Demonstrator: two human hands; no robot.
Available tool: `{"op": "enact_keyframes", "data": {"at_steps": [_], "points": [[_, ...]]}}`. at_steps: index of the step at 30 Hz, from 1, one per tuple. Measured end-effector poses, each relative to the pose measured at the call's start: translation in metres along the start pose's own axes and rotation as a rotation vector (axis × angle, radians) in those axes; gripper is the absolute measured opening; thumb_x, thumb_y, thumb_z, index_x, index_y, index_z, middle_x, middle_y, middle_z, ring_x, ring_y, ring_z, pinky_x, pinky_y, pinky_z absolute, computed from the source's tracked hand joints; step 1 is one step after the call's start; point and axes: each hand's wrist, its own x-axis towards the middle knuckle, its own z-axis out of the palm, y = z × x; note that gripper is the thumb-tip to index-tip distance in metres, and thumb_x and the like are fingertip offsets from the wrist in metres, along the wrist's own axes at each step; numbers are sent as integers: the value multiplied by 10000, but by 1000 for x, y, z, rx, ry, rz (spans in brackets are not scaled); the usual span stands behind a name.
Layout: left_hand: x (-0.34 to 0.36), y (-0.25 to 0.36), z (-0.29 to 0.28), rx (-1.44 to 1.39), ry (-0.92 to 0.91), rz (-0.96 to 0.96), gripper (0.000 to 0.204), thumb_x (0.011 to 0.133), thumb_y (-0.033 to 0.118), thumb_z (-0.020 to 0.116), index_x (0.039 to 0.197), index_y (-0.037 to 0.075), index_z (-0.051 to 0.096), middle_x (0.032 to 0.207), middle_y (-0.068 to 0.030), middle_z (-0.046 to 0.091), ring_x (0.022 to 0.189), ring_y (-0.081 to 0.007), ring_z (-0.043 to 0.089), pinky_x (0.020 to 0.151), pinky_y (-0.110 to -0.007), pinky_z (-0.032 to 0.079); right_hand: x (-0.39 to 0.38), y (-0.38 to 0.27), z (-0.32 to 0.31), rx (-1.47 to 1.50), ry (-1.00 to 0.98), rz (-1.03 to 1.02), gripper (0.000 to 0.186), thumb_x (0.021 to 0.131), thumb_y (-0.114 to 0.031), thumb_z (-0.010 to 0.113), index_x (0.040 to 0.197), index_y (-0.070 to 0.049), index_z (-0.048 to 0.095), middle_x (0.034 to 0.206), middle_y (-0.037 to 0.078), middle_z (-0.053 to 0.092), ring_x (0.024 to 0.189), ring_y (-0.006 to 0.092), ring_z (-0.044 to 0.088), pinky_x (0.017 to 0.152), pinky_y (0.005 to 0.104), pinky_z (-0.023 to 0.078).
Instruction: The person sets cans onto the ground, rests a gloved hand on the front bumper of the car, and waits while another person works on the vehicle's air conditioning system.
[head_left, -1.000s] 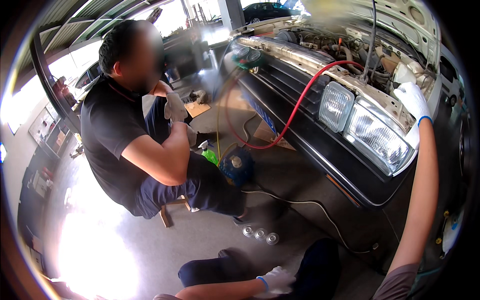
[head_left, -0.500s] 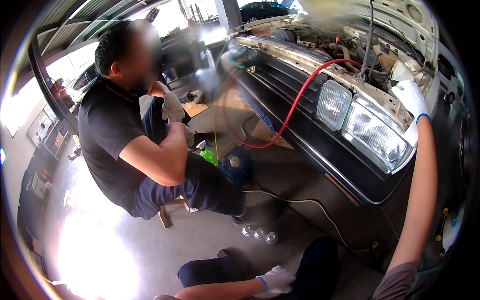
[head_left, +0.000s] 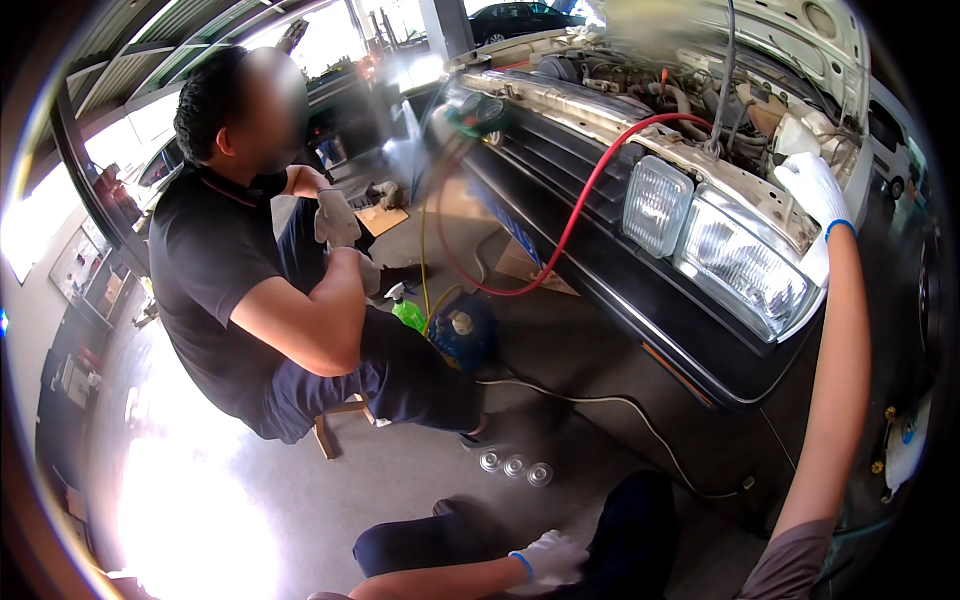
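Both my hands wear white knit gloves with blue cuffs. My right hand [head_left: 815, 192] is stretched out to the front corner of a car and rests on the body edge above the headlight [head_left: 748, 262]; its fingers look apart, and I see nothing held in it. My left hand [head_left: 553, 558] lies on my thigh, fingers loosely spread and partly blurred, with nothing visible in it. The car's hood [head_left: 800, 45] is raised over the engine [head_left: 690, 95]. A red hose [head_left: 590, 200] arches from the engine bay down past the black bumper [head_left: 690, 350].
To the left a gloved co-worker [head_left: 220, 260] sits on a low wooden stool [head_left: 325, 437]. Near them stand a blue tank [head_left: 468, 340] and a green spray bottle [head_left: 407, 312]. Three small silver cans [head_left: 514, 466] stand on the floor near a pale hose [head_left: 640, 405].
The view has shifted slightly. My right hand stays at the car's corner and my left on my thigh. The co-worker's gloved hands have moved slightly.
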Motion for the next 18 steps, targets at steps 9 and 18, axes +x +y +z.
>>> {"op": "enact_keyframes", "data": {"at_steps": [9, 18], "points": [[-2, 0, -1, -14, 18, -7, 375, 922, 376, 646, 1084, 49, 735, 1070, -189, 744, 1084, -385, 708, 973, -502, 504, -5, -13, -4, -14, -26, 13, 416, 908, -366, 693, 1041, 18, 784, 1082, 256, 752, 1044, 404, 727, 942, 457, 552], [4, 5, -1, -6, -9, 7, 376, 923, 377, 638, 1078, 46, 726, 1055, -197, 741, 1080, -388, 708, 960, -510, 509, -7, -8, -8, -9, -25, 8, 425, 918, -374, 700, 1040, 24, 780, 1083, 266, 747, 1050, 407, 722, 932, 459, 548]]}}
